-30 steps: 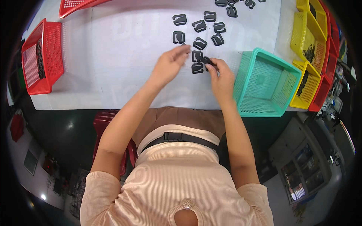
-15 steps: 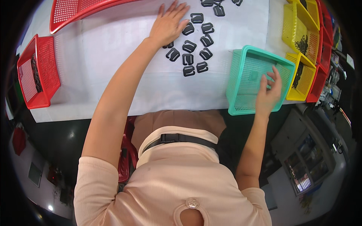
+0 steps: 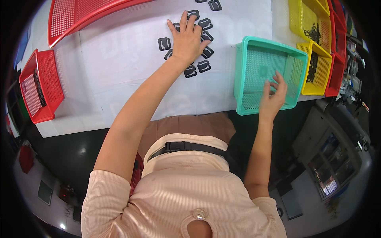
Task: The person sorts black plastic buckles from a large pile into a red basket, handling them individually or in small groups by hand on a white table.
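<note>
- At upper centre, the left hand [image 3: 186,39], fingers spread, now covers black buckles [image 3: 204,66] it was beside.
- Centre right, the right hand [image 3: 273,95], half-curled, seemingly empty, stays over a teal basket [image 3: 241,79].

flat black rectangular buckles [image 3: 204,66] look smooth, matt plastic; the right turquoise rectangular basket [image 3: 254,75], glossy perforated plastic; the cream ribbed top [image 3: 174,190], matt cloth.
</note>
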Tool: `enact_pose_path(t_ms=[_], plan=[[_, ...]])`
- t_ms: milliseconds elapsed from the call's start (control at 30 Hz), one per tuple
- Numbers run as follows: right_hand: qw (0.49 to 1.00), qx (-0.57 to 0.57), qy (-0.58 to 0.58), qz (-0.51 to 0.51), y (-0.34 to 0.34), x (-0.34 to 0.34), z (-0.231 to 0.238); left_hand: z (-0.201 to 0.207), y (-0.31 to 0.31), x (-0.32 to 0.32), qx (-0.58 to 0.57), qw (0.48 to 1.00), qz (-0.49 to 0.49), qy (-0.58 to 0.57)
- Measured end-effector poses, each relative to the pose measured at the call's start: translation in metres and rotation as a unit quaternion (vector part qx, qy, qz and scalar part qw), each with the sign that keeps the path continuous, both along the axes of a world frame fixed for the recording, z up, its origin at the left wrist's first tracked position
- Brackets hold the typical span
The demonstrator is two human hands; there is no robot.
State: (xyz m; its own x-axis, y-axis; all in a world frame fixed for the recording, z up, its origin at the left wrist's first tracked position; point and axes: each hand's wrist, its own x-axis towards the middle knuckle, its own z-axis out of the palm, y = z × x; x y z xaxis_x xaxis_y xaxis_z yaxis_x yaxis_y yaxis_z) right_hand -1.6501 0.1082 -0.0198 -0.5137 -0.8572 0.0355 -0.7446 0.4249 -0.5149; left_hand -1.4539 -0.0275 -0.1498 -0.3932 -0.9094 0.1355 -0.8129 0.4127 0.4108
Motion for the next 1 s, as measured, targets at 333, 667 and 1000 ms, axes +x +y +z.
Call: enact_pose_path(t_ms=[333,667,1000], plan=[[0.973,-0.070,-0.131,0.174,-0.054,0.075,0.023,0.070,0.017,0.023,0.377,0.849,0.065,0.366],[0.886,0.063,-0.457,0.041,-0.069,0.099,0.019,0.124,0.031,0.049,0.445,0.735,0.109,0.501],[0.922,0.057,-0.379,0.061,-0.059,0.095,0.004,0.097,0.036,0.056,0.404,0.786,0.105,0.455]])
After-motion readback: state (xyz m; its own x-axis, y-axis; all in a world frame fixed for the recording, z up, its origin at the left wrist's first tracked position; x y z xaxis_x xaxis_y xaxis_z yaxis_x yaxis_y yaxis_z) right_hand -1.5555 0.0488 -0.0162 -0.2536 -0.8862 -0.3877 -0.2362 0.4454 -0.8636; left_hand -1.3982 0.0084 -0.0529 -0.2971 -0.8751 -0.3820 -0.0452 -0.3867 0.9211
